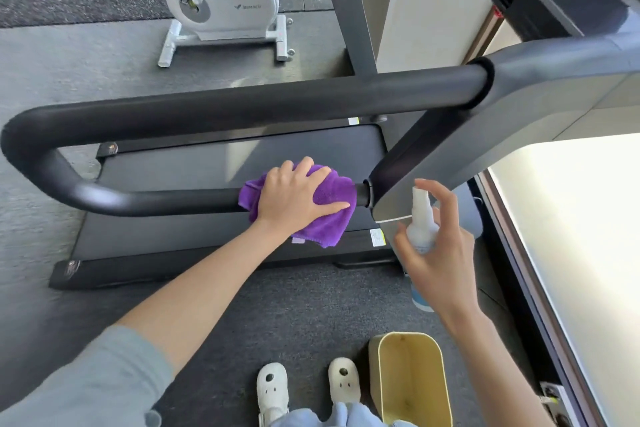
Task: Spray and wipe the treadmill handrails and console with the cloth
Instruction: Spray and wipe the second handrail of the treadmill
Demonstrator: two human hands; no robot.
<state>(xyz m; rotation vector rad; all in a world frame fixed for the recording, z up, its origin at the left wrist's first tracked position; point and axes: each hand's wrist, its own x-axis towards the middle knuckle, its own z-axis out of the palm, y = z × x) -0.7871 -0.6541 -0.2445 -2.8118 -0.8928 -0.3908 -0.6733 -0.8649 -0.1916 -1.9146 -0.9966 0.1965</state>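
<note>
From the head view, the left hand (294, 198) lay with fingers spread over a purple cloth (329, 215), pressing it around the near handrail (156, 201) of the treadmill, just beside the joint where the rail met the grey upright (433, 156). The right hand (440, 253) gripped a small white spray bottle (420, 218) held upright near that joint, index finger curled over its nozzle. A pale yellow bin (412, 378) stood on the dark floor beside two white clogs (273, 388), and a white exercise bike (221, 0) stood beyond the far handrail (259, 104).
</note>
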